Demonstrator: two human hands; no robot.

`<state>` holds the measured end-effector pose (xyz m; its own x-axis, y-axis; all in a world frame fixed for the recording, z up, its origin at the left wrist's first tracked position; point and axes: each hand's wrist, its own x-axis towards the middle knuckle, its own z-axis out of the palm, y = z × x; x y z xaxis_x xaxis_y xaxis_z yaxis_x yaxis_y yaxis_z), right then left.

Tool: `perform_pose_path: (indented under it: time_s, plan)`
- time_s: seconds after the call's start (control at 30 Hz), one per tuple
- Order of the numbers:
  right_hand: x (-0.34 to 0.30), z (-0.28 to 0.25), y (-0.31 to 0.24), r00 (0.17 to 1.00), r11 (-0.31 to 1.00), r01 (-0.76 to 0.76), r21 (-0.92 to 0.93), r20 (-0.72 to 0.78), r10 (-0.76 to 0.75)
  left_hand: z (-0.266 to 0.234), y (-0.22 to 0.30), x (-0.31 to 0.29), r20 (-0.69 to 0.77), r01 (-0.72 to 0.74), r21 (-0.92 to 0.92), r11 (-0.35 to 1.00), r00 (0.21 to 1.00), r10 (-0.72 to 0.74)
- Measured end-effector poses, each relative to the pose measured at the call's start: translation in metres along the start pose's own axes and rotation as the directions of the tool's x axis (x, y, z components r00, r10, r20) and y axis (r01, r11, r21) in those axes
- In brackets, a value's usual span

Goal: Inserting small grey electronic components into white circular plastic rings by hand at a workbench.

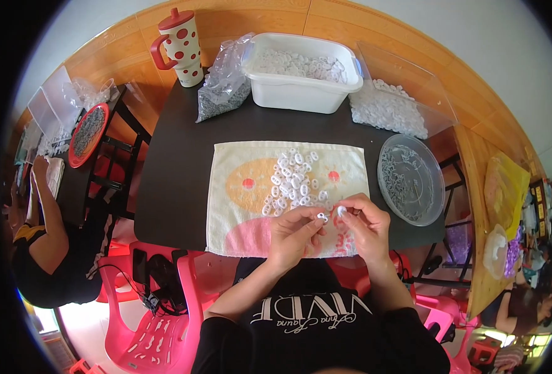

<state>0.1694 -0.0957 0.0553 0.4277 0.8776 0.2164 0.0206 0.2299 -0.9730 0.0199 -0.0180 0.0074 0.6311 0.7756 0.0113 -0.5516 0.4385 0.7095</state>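
Head view: 2 small white pieces [321,216], each pinched in a grip.

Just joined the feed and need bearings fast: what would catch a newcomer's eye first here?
The two hands meet at the near edge of the towel, the left hand and right hand each pinching a small white ring. Just beyond them, a heap of white rings lies on that towel. At the far left of the black table stands a red-spotted mug.

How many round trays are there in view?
2: a clear round tray right of the towel, and a red-rimmed round tray on the far-left table. Others may be hidden.
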Motion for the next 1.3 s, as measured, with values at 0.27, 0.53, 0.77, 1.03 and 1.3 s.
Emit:
perform_pose_path:
  time_s: [0.27,0.53,0.77,1.03,1.3]
  plan:
    - [-0.003,0.008,0.009,0.999,0.999,0.024,0.039,-0.039,-0.023,0.005,0.006,0.001,0.000,0.038,0.024,0.999,0.999,-0.038]
    - [-0.003,0.008,0.010,1.000,0.993,-0.004,0.116,-0.001,0.004,0.005,0.003,0.000,-0.023,0.019,0.069,0.997,1.000,-0.018]
    - [-0.003,0.006,0.011,0.999,0.994,0.031,0.109,0.015,-0.033,0.005,0.006,-0.001,-0.023,0.056,0.093,0.994,0.998,-0.054]
    - [-0.001,0.007,0.002,0.989,0.981,0.146,-0.129,0.053,-0.141,0.007,0.007,-0.001,-0.015,0.039,0.096,0.995,0.999,-0.038]
    - [0.000,0.010,0.000,0.978,0.955,0.200,-0.220,0.111,-0.179,0.007,0.007,-0.002,-0.016,0.017,0.081,0.997,1.000,-0.015]
